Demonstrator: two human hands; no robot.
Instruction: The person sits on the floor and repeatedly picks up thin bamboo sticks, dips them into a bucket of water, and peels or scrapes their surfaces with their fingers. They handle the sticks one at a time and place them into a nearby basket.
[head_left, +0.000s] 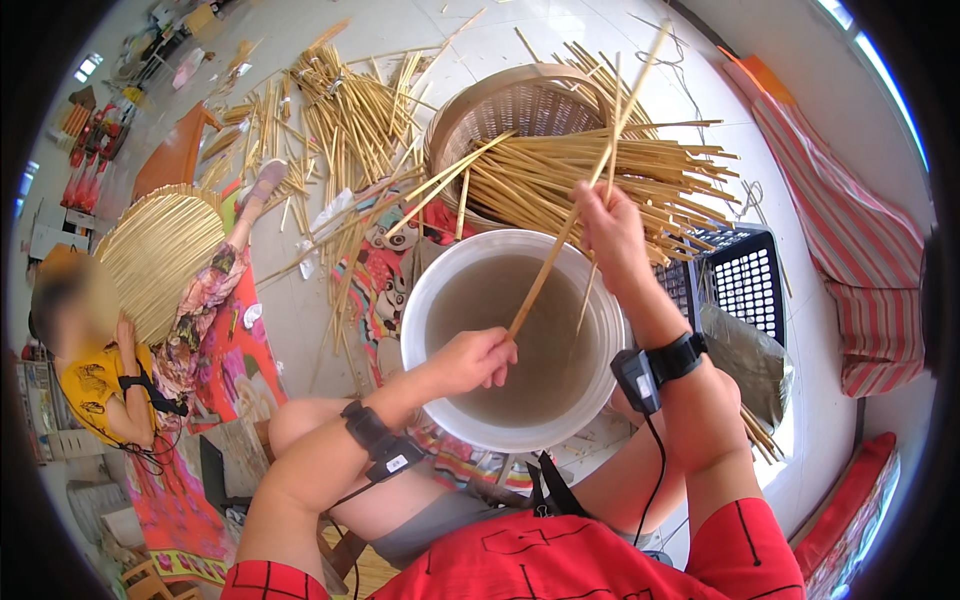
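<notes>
Left hand [478, 358]: closed round the lower end of a long bamboo strip [590, 185], held above the murky water.
Right hand [610, 232]: clamped higher on the same strip, with a second thinner strip seemingly pinched alongside; hard to tell for certain.
Strip position: running up and away from the left hand, through the right hand, tip reaching well past the woven basket [520, 105].
Under both hands: white bucket [425, 290] of cloudy water, resting between the knees.
Beyond the right hand: bundle of bamboo strips [600, 175] lying across the basket rim and touching it.
Right of the right hand: black crate [750, 275], just beside the bucket.
Far left of the left hand: another person holding a round woven tray [160, 255]; loose strips scattered over the floor between.
Risk, snapping: likely if the strip gets bent hard between the two grips.
Risk, spill: a knee shift could probably tip the bucket.
Risk, snagging: long tip might catch the bundle and drag strips off the basket.
</notes>
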